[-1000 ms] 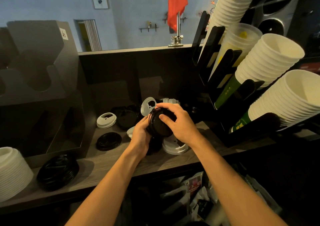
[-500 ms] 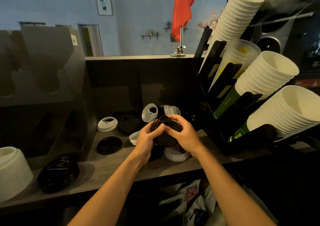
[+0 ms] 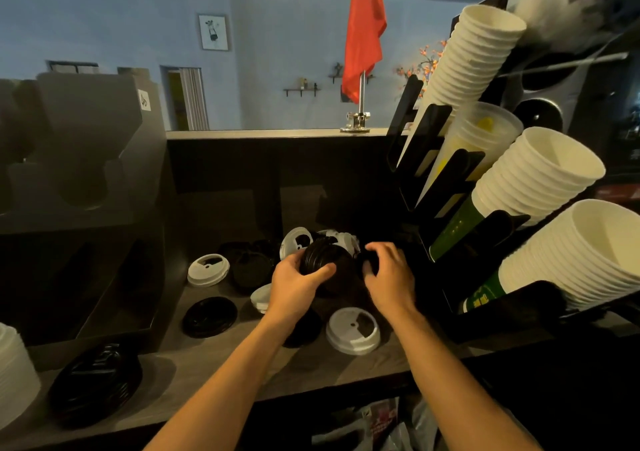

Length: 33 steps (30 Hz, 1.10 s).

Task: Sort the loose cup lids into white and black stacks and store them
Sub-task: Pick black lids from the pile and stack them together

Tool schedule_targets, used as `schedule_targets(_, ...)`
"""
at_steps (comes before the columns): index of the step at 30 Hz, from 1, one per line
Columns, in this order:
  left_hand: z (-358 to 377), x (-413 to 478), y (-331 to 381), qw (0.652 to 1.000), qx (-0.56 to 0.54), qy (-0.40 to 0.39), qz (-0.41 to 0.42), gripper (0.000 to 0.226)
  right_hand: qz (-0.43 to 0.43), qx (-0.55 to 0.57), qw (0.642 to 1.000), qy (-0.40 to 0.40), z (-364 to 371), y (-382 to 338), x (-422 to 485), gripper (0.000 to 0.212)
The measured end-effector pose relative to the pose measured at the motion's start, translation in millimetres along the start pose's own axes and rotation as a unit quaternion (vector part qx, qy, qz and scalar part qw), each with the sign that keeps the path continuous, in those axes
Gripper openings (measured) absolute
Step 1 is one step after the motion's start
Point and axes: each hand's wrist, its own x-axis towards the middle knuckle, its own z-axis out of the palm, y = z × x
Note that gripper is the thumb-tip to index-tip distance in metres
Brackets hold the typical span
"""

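Note:
My left hand grips a short stack of black lids above the wooden shelf. Just to its right, my right hand curls its fingers on another black lid in the dark pile. Loose lids lie around: a white lid in front of my hands, a white lid and a black lid to the left, a white one leaning behind the stack. At the shelf's left stand a black lid stack and a white lid stack.
A black cup rack with tilted sleeves of white paper cups crowds the right side. A dark lid holder rises on the left. Bags sit below the shelf. A flag stands on the counter behind.
My hands have come apart: the left keeps the black stack, while the right has moved off to the right onto another black lid. The camera has tilted up a little.

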Motion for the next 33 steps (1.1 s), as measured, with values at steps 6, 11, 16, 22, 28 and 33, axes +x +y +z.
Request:
schedule_targets(6,6.6,7.6,-9.4,0.997,0.073,0.003,0.04,0.04,0.026,-0.142,0.981,-0.128,15.0,16.9,0.0,0.065)
schedule_targets(11,6.4,7.6,-12.9,0.995,0.082,0.002,0.05,0.045,0.017,-0.184,0.98,-0.071,10.8,14.4,-0.9,0.043)
schedule_targets(16,2.5,3.5,-11.5,0.995,0.083,0.019,0.059,0.05,0.031,-0.018,0.999,-0.012,2.8,4.8,-8.5,0.026)
schedule_targets(22,-4.1,3.4,-9.4,0.995,0.055,0.055,0.065,0.043,0.059,0.257,0.965,0.012,-4.9,-2.2,-18.6,0.039)
schedule_targets(28,-9.9,-0.8,-7.6,0.992,0.063,0.075,0.073,0.039,0.091,0.401,0.911,0.029,-7.7,-3.2,-15.7,0.045)
schedule_targets(33,-11.4,-1.0,-4.5,0.994,0.052,0.075,0.06,0.039,0.125,0.51,0.851,0.026,-8.2,-4.7,-12.6,0.039)
